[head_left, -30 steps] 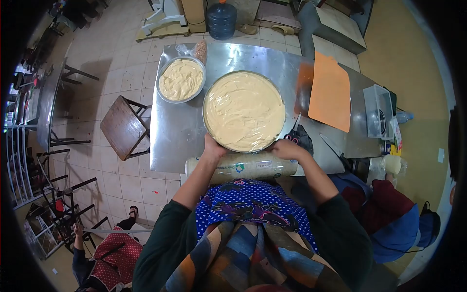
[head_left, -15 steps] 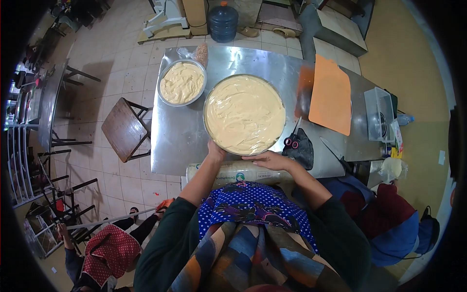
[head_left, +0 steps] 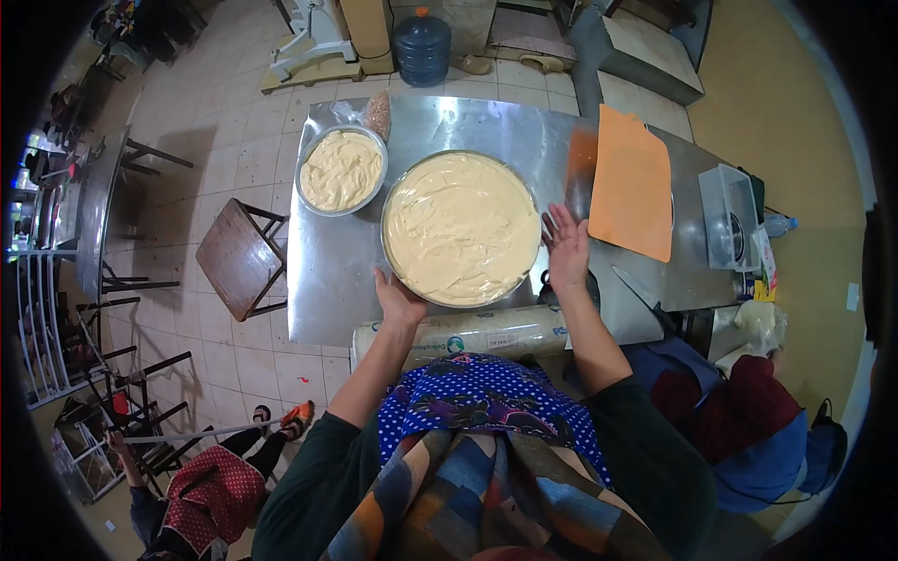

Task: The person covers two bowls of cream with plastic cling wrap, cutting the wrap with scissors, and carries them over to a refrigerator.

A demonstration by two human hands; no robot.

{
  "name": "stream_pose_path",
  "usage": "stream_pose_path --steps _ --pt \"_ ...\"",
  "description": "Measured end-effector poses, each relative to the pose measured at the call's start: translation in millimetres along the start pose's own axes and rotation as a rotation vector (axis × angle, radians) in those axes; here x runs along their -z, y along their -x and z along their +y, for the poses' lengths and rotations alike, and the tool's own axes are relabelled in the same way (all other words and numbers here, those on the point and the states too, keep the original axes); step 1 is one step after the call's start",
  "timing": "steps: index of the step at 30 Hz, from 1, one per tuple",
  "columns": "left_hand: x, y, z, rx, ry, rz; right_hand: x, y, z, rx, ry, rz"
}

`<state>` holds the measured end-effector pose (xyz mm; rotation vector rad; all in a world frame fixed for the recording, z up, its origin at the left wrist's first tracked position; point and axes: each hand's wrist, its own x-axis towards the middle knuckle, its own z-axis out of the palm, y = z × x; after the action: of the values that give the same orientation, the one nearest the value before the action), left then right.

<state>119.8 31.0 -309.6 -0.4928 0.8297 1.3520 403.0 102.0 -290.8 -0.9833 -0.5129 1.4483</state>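
A large round pan (head_left: 384,245) of smooth pale-yellow batter-like mixture, with a shiny surface, sits on the metal table in the middle of the head view. My left hand (head_left: 399,297) is at its lower-left rim, fingers stretched along the side; some fingertips are hard to make out. On the right, my right hand (head_left: 566,248) is open beside the rim, palm up and fingers spread, holding nothing. Up and to the left stands a smaller metal bowl (head_left: 342,170) with the same kind of mixture in swirls. Scissors and a dark cloth are mostly hidden behind my right wrist.
A plastic-film roll (head_left: 486,332) lies along the front edge of the metal table (head_left: 318,309). Orange sheets (head_left: 630,187), a knife (head_left: 636,286) and a clear bin (head_left: 730,215) are to the right. A bag of brown bits (head_left: 377,114) lies behind the bowl. Another person (head_left: 220,491) is lower left.
My right hand has moved from the pan's front edge to its right side and opened out. My left hand has shifted slightly left along the rim. The view has shifted a little.
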Motion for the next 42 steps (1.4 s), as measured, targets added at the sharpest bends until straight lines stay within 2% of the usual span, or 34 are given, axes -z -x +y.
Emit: stream_pose_path --steps 1,3,5,7,11,13,14,16,18,19,20,21,22,23,24,25,27,29,32,34,38,42 --pt "-13.8 9.1 -4.4 -0.004 -0.012 -0.067 -14.3 6.2 5.4 -0.003 -0.003 0.001" --pt "-20.9 11.3 -10.7 -0.013 -0.026 -0.133 -41.3 17.5 21.1 -0.149 -0.32 -0.019" --pt "-18.5 6.6 -16.3 -0.028 0.054 -0.196 -42.8 15.7 27.7 -0.107 -0.32 0.032" --pt "-11.7 2.7 -20.9 -0.028 0.052 -0.249 -23.3 13.6 45.8 -0.296 -0.43 0.079" --pt "6.1 -17.3 -30.8 -0.109 0.016 -0.368 -12.4 16.0 80.5 -0.256 -0.306 0.054" --pt "23.6 -36.5 -30.1 -0.077 -0.004 -0.326 0.2 13.4 86.0 -0.429 -0.409 -0.052" --pt "31.1 -45.0 -28.0 -0.038 -0.022 -0.286 4.9 12.6 86.7 -0.427 -0.409 -0.057" --pt "28.4 -37.0 -15.2 -0.119 -0.117 -0.223 2.2 7.0 79.8 -0.323 0.176 0.228" --pt "16.3 -30.6 1.0 -0.21 -0.201 -0.156 3.4 -18.6 48.7 -0.122 0.172 0.082" --pt "7.4 -22.2 9.7 -0.386 -0.316 -0.19 -1.9 -31.5 33.7 -0.069 0.106 0.014" --pt "0.2 -14.0 15.6 -0.559 -0.433 -0.219 -16.7 -40.6 14.0 -0.071 0.114 -0.108" --pt "-9.3 -9.6 20.4 -0.562 -0.431 -0.213 -30.4 -49.8 -1.2 -0.072 0.121 -0.229" --pt "-21.8 -9.0 25.9 -0.543 -0.481 -0.38 -38.6 -60.4 -4.2 -0.073 0.121 -0.233" --pt "-30.8 -11.2 29.9 -0.521 -0.53 -0.549 -47.7 -70.0 -5.7 -0.235 0.051 -0.366" --pt "-35.1 -15.8 32.4 -0.524 -0.529 -0.552 -51.9 -76.0 -5.1 -0.395 -0.02 -0.498" --pt "-39.2 -20.1 34.7 -0.446 -0.475 -0.542 -53.7 -78.4 -4.9 -0.392 -0.019 -0.5" --pt "-39.5 -30.6 37.2 -0.365 -0.42 -0.537 -55.5 -83.6 -4.2 -0.469 -0.121 -0.41" --pt "-26.8 -47.9 37.6 -0.141 -0.241 -0.581 -50.0 -88.8 8.0 -0.438 -0.056 -0.389" --pt "-19.1 -54.5 37.4 -0.056 -0.299 -0.484 -42.8 -89.5 18.1 -0.454 0.017 -0.34" --pt "-26.8 -51.3 35.2 -0.074 -0.288 -0.482 -39.7 -88.8 17.1 -0.547 0.047 -0.317" --pt "-34.8 -56.1 37.3 -0.104 -0.346 -0.443 -39.4 -87.0 13.9 -0.562 0.042 -0.27" --pt "-59.6 -74.6 35.9 -0.072 -0.369 -0.464 -27.2 -91.1 6.7 -0.477 -0.06 -0.239"
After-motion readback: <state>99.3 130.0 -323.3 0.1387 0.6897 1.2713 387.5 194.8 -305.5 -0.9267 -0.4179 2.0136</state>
